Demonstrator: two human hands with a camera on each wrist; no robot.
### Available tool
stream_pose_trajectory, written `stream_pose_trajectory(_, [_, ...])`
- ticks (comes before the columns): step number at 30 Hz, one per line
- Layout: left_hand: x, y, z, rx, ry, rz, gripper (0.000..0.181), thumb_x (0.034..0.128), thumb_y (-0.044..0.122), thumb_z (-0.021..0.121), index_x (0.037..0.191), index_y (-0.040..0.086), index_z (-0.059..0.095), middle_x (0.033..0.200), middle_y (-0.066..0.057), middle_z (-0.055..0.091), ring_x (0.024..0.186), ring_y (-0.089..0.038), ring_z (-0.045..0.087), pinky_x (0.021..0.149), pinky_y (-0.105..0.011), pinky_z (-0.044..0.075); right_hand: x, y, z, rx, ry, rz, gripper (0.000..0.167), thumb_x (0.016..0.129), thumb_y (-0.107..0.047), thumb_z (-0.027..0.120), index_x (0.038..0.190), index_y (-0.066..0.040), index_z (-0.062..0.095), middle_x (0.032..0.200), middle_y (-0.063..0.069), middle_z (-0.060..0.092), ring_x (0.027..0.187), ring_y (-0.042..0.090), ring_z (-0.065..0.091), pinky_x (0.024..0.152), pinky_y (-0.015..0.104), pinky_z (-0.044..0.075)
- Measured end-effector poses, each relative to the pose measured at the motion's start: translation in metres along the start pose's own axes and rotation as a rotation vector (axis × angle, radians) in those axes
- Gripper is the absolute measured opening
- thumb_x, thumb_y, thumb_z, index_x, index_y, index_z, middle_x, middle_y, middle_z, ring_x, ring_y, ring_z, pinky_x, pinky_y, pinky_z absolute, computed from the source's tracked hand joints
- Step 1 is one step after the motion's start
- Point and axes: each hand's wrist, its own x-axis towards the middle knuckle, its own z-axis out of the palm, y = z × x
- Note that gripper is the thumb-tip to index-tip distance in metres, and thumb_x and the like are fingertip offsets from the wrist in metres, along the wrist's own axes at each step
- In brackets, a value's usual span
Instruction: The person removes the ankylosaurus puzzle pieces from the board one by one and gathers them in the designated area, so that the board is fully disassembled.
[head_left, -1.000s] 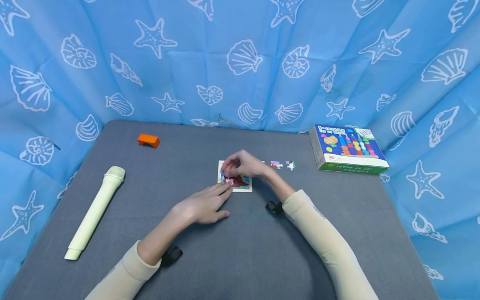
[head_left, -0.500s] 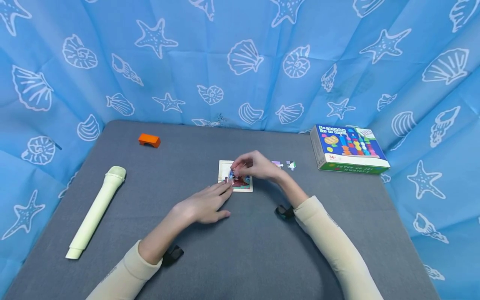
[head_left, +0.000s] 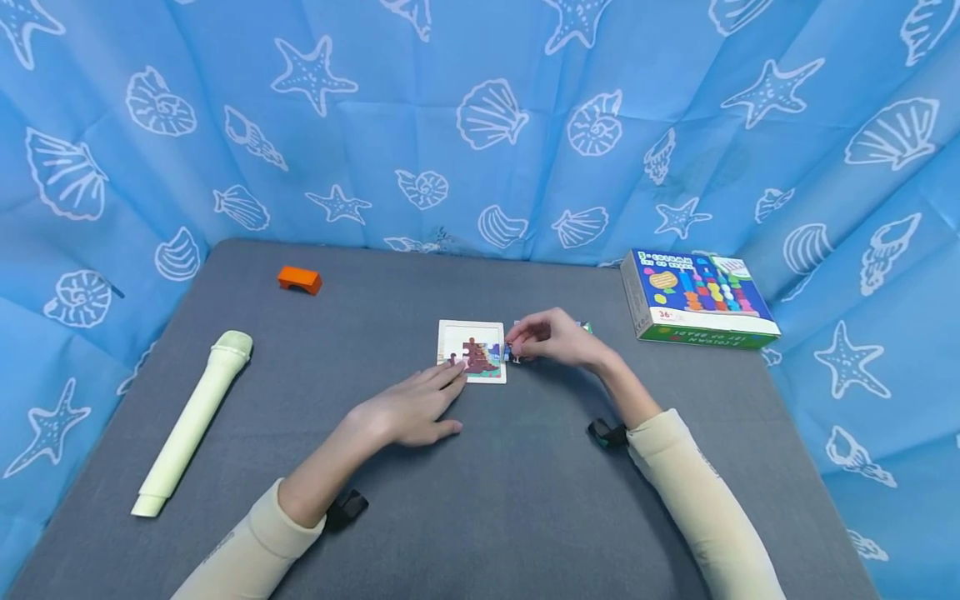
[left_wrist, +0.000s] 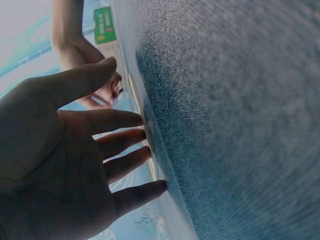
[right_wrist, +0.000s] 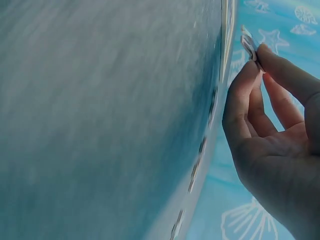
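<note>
The right hand (head_left: 558,337) has moved from over the board (head_left: 452,335) to its right edge, pinching a piece (right_wrist: 247,44). Seen nearly edge-on from the right wrist, the piece slants up-left beyond the fingertips. The left hand's (head_left: 408,408) extended fingers touch the board's near-left corner.

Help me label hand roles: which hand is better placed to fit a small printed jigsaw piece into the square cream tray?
Probably the right hand: it pinches the piece beside the tray, while the left hand rests at the tray's near left corner.
</note>
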Motion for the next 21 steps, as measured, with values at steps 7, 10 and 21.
stream_pose_trajectory(7, [0.0, 0.0, 0.0, -0.011, 0.001, -0.007, 0.077, 0.1126, 0.041, 0.058, 0.173, 0.006, 0.025, 0.185, -0.012, 0.015, 0.173, -0.032, 0.012, 0.137, -0.059, 0.023, -0.007, 0.007, -0.012, -0.02, -0.016, 0.037, 0.023, 0.099, -0.003, 0.076, 0.121, 0.002, 0.078, 0.112, 0.022, 0.079, 0.091, 0.019, 0.073, 0.08, 0.03, 0.065])
stream_pose_trajectory(10, [0.0, 0.0, 0.0, -0.011, 0.002, -0.003, 0.077, 0.1127, 0.04, 0.058, 0.173, 0.006, 0.025, 0.185, -0.012, 0.015, 0.173, -0.032, 0.013, 0.137, -0.059, 0.023, -0.007, 0.008, -0.015, -0.027, -0.038, 0.036, 0.022, 0.1, -0.002, 0.075, 0.121, 0.003, 0.078, 0.11, 0.023, 0.079, 0.09, 0.018, 0.073, 0.08, 0.031, 0.065])
stream_pose_trajectory(21, [0.001, 0.0, 0.0, -0.014, -0.004, -0.006, 0.076, 0.1128, 0.041, 0.058, 0.173, 0.006, 0.026, 0.185, -0.01, 0.013, 0.173, -0.032, 0.012, 0.138, -0.058, 0.022, -0.004, 0.011, -0.012, -0.132, -0.03, -0.024, 0.018, 0.101, -0.002, 0.073, 0.116, 0.002, 0.081, 0.115, 0.022, 0.08, 0.088, 0.018, 0.072, 0.076, 0.028, 0.063])
